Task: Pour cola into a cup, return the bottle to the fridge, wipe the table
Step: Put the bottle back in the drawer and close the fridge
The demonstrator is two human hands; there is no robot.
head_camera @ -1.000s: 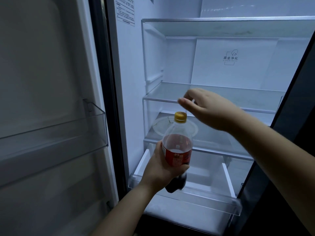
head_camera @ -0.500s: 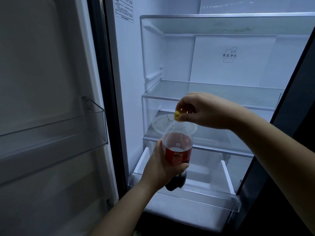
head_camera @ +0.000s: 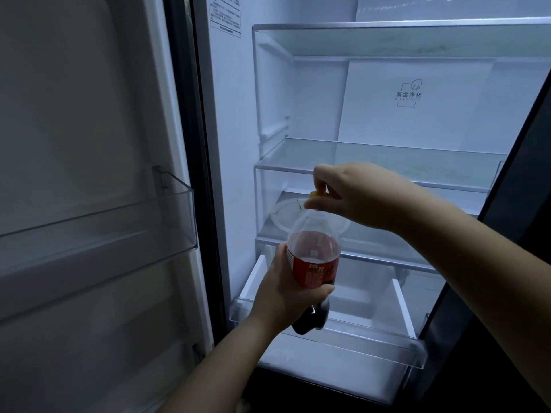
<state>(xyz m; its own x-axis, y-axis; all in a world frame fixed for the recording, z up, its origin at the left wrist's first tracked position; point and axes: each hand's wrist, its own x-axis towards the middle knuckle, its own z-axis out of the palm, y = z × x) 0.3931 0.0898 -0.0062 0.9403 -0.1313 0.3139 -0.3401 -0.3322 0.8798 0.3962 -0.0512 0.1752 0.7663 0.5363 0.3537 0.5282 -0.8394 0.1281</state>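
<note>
The left hand [head_camera: 286, 296] grips the cola bottle [head_camera: 313, 257] in front of the fridge [head_camera: 232, 144]. Above that grip the right hand [head_camera: 357, 195] pinches the cap [head_camera: 316, 194]. Behind and below it sits a drawer [head_camera: 372, 344]; a door bin [head_camera: 104, 234] lies well left.

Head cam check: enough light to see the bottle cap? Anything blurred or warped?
Head view: dim, bluish, lit mainly from inside the fridge; the door at left sits in grey shadow. Head view: the yellow cap is soft and mostly hidden by the right hand; the bottle in the left hand reads clearly. Head view: wide-angle bend tilts the fridge edges.
</note>
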